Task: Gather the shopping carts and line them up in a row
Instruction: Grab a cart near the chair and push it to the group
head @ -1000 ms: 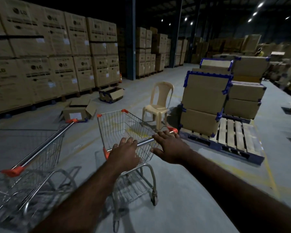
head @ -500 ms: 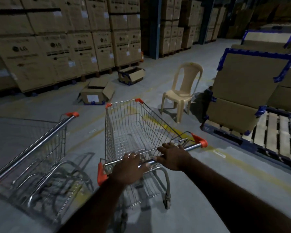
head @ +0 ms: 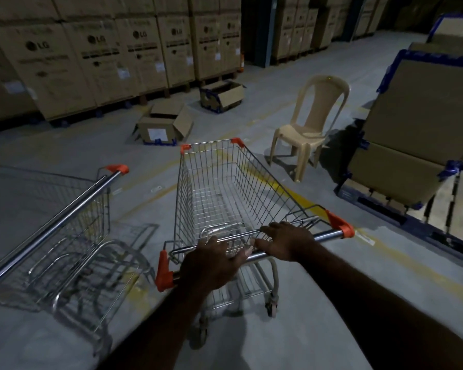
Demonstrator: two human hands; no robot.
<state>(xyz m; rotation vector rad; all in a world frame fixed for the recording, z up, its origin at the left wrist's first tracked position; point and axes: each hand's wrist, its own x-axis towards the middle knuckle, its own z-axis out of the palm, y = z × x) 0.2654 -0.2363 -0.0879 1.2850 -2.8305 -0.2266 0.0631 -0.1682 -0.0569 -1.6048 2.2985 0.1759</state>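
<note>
A wire shopping cart [head: 225, 188] with orange corner caps stands straight ahead of me on the grey floor. My left hand [head: 211, 263] grips the left part of its chrome handle bar [head: 326, 234]. My right hand [head: 286, 241] holds the same bar further right, its fingers lying over the bar and the folded wire seat. A second shopping cart [head: 51, 217] stands close on the left, angled with its long handle bar running diagonally toward me. A narrow gap of floor separates the two carts.
A beige plastic chair [head: 308, 126] stands ahead on the right. Beyond it a blue pallet [head: 385, 206] carries stacked cardboard boxes. Two open cartons [head: 161, 124] lie on the floor ahead. Tall stacks of LG boxes [head: 99, 54] line the back left.
I have come closer to the cart and look down on it more steeply. Both hands have settled onto the handle bar. The left cart now lies nearer alongside.
</note>
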